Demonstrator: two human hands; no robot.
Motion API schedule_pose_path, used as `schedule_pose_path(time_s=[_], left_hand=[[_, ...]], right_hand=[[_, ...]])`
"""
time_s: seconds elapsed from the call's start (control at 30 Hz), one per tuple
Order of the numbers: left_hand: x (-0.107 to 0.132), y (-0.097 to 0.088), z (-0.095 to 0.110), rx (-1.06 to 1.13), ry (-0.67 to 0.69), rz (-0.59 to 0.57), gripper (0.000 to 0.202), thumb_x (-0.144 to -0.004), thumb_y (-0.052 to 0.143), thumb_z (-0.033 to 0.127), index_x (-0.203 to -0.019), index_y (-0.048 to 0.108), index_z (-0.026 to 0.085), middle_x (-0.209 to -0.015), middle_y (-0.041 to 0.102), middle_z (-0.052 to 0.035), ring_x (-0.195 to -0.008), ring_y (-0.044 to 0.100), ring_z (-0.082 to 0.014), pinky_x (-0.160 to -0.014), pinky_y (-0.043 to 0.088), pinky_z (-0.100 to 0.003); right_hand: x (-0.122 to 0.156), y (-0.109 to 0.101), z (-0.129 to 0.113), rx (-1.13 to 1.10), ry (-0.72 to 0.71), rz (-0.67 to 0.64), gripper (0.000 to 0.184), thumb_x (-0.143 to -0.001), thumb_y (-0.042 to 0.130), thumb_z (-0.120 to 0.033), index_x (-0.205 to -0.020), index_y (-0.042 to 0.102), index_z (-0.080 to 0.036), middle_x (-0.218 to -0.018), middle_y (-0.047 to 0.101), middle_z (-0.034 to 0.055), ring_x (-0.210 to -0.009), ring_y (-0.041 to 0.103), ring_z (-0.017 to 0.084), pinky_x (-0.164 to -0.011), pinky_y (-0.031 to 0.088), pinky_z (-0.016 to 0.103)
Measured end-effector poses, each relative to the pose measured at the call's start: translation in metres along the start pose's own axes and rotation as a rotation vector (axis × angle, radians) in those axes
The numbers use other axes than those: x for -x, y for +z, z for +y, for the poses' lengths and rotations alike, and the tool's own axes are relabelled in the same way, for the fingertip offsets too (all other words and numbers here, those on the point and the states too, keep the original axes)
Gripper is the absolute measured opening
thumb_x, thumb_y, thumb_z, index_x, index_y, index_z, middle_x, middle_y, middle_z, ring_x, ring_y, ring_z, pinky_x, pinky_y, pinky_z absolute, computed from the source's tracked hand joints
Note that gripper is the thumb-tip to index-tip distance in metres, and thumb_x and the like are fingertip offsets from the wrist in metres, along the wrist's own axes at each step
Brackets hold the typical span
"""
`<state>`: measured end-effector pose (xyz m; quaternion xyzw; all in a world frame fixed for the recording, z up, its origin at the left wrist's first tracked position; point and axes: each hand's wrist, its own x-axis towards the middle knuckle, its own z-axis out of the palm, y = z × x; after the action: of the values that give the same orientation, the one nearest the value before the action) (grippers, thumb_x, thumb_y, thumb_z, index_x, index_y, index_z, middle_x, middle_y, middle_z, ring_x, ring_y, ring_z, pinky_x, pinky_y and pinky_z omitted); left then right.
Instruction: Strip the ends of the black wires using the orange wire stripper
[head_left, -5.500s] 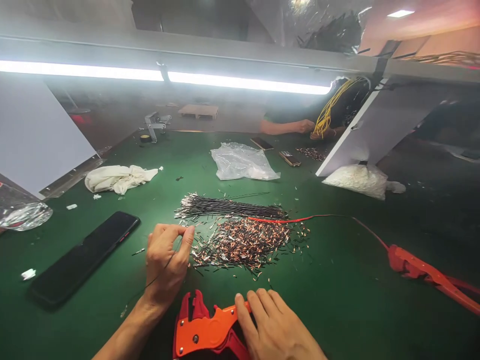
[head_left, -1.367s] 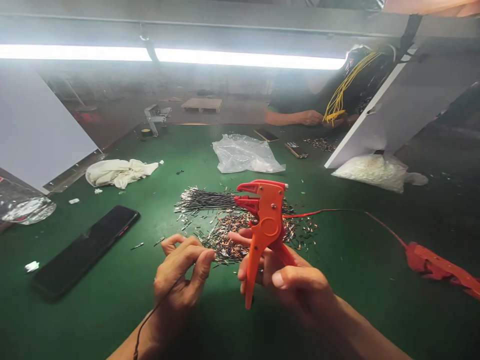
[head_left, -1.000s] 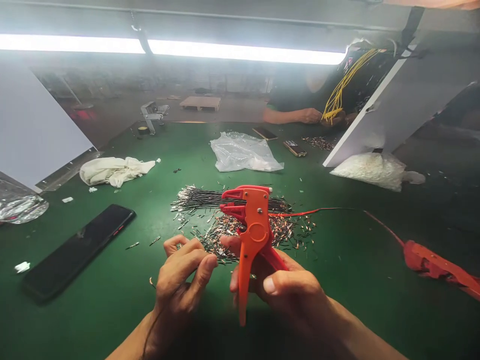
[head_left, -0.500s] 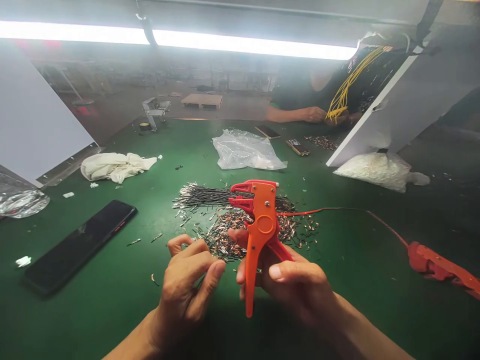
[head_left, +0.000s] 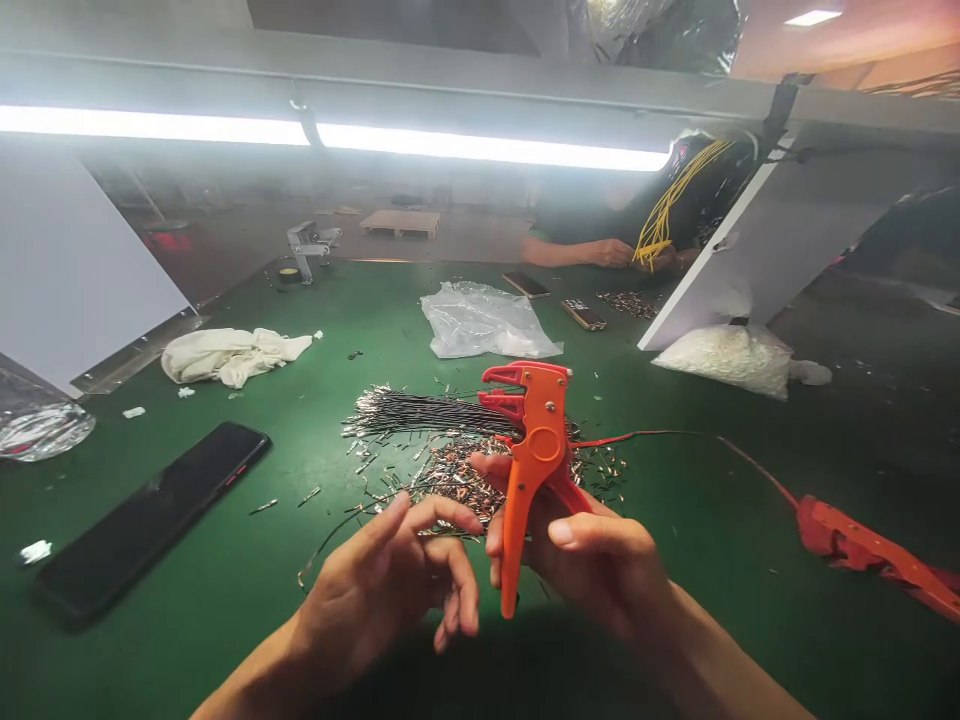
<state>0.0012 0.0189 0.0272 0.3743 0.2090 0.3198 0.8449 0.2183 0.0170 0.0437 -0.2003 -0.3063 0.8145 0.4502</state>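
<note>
My right hand (head_left: 600, 560) is wrapped round the handles of an orange and red wire stripper (head_left: 541, 440), which stands upright with its red jaws pointing left. My left hand (head_left: 390, 580) is just left of the handles, fingers apart and curved, holding nothing that I can see. A thin dark wire (head_left: 330, 535) curves past its knuckles; whether a finger touches it I cannot tell. Behind the tool lies a bundle of black wires (head_left: 420, 412) with metal terminals at its left end. Nearer, a heap of wire scraps (head_left: 465, 475) is partly hidden by my hands.
A black phone (head_left: 154, 520) lies left, a second orange and red tool (head_left: 874, 555) right. Farther back are a white cloth (head_left: 232, 355), a clear plastic bag (head_left: 487, 320) and a filled bag (head_left: 724, 358). Across the table, a person's hand (head_left: 611, 252) is at yellow wires (head_left: 667, 215).
My left hand has gone from curled fingers to spread ones and turned. A dark wire now shows beside it. The stripper stays in my right hand, slightly farther right; the view has tilted up.
</note>
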Motion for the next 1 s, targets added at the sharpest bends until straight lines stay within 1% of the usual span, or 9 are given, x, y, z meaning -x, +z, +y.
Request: schedule_pose_path(time_s=[0.07, 0.13, 0.33, 0.5, 0.7, 0.8, 0.87, 0.93, 1.0], left_hand=[[-0.001, -0.003, 0.000, 0.028, -0.054, -0.044, 0.031, -0.083, 0.059, 0.036, -0.108, 0.058, 0.017, -0.077, 0.070, -0.0091, -0.062, 0.059, -0.0159, -0.057, 0.046, -0.027], [-0.002, -0.005, -0.002, -0.014, -0.031, -0.013, 0.033, -0.075, 0.067, 0.021, -0.107, 0.058, 0.018, -0.076, 0.070, -0.0070, -0.062, 0.059, -0.0141, -0.055, 0.047, -0.024], [-0.005, -0.004, -0.003, -0.166, 0.186, 0.233, 0.041, -0.086, 0.061, 0.055, -0.109, 0.058, 0.022, -0.068, 0.062, -0.0017, -0.060, 0.054, -0.0139, -0.050, 0.042, -0.022], [-0.006, -0.010, 0.000, -0.501, 0.410, 0.450, 0.030, -0.094, 0.054, 0.045, -0.087, 0.067, 0.019, -0.063, 0.060, 0.0000, -0.060, 0.054, -0.0120, -0.061, 0.043, -0.026], [0.004, -0.004, -0.001, -0.884, 0.521, 0.594, 0.033, -0.097, 0.049, 0.034, -0.073, 0.065, 0.018, -0.061, 0.057, 0.0011, -0.057, 0.053, -0.0112, -0.057, 0.042, -0.025], [0.009, 0.001, -0.004, -1.093, 0.637, 0.592, 0.026, -0.097, 0.049, 0.023, -0.075, 0.064, 0.019, -0.059, 0.055, 0.0034, -0.054, 0.052, -0.0093, -0.055, 0.041, -0.023], [0.009, 0.003, -0.006, -1.148, 0.726, 0.610, 0.022, -0.095, 0.050, 0.018, -0.079, 0.065, 0.020, -0.059, 0.053, 0.0042, -0.054, 0.051, -0.0090, -0.055, 0.041, -0.023], [0.008, 0.005, -0.006, -1.123, 0.799, 0.696, 0.021, -0.095, 0.050, 0.017, -0.082, 0.066, 0.021, -0.059, 0.052, 0.0042, -0.056, 0.050, -0.0095, -0.056, 0.040, -0.023], [0.006, 0.006, -0.005, -1.076, 0.849, 0.801, 0.021, -0.096, 0.050, 0.017, -0.081, 0.065, 0.021, -0.061, 0.053, 0.0036, -0.059, 0.051, -0.0104, -0.057, 0.040, -0.024]], right_hand=[[-0.001, -0.001, 0.001, 0.007, -0.026, -0.008, 0.049, -0.074, 0.054, -0.013, -0.121, 0.066, -0.020, -0.118, 0.067, 0.0085, -0.087, 0.063, 0.021, -0.087, 0.048, 0.043], [0.000, -0.001, 0.001, 0.006, -0.061, -0.025, 0.049, -0.075, 0.053, -0.012, -0.122, 0.066, -0.019, -0.111, 0.069, 0.0087, -0.088, 0.064, 0.022, -0.085, 0.049, 0.042], [0.002, 0.006, -0.001, 0.017, 0.002, -0.070, 0.053, -0.074, 0.052, -0.016, -0.126, 0.063, -0.016, -0.091, 0.072, 0.0099, -0.086, 0.065, 0.025, -0.076, 0.051, 0.040], [0.002, 0.009, 0.002, 0.034, 0.057, -0.077, 0.054, -0.073, 0.054, -0.017, -0.126, 0.062, -0.016, -0.095, 0.072, 0.0111, -0.085, 0.065, 0.025, -0.078, 0.050, 0.043], [0.006, 0.010, 0.004, 0.008, 0.081, -0.096, 0.051, -0.074, 0.053, -0.019, -0.123, 0.063, -0.015, -0.090, 0.073, 0.0127, -0.082, 0.065, 0.025, -0.078, 0.049, 0.044], [0.007, 0.009, 0.004, 0.005, 0.063, -0.089, 0.051, -0.073, 0.054, -0.018, -0.124, 0.063, -0.015, -0.094, 0.073, 0.0131, -0.083, 0.065, 0.025, -0.076, 0.050, 0.043], [0.007, 0.008, 0.004, 0.008, 0.038, -0.059, 0.050, -0.073, 0.055, -0.017, -0.122, 0.064, -0.015, -0.108, 0.071, 0.0142, -0.085, 0.064, 0.024, -0.078, 0.051, 0.042], [0.007, 0.006, 0.003, 0.017, 0.026, -0.028, 0.050, -0.073, 0.055, -0.014, -0.122, 0.064, -0.015, -0.124, 0.065, 0.0151, -0.089, 0.063, 0.023, -0.083, 0.049, 0.042], [0.006, 0.004, 0.004, 0.017, 0.036, -0.019, 0.048, -0.074, 0.055, -0.013, -0.122, 0.062, -0.016, -0.126, 0.065, 0.0159, -0.092, 0.064, 0.022, -0.087, 0.048, 0.043]])
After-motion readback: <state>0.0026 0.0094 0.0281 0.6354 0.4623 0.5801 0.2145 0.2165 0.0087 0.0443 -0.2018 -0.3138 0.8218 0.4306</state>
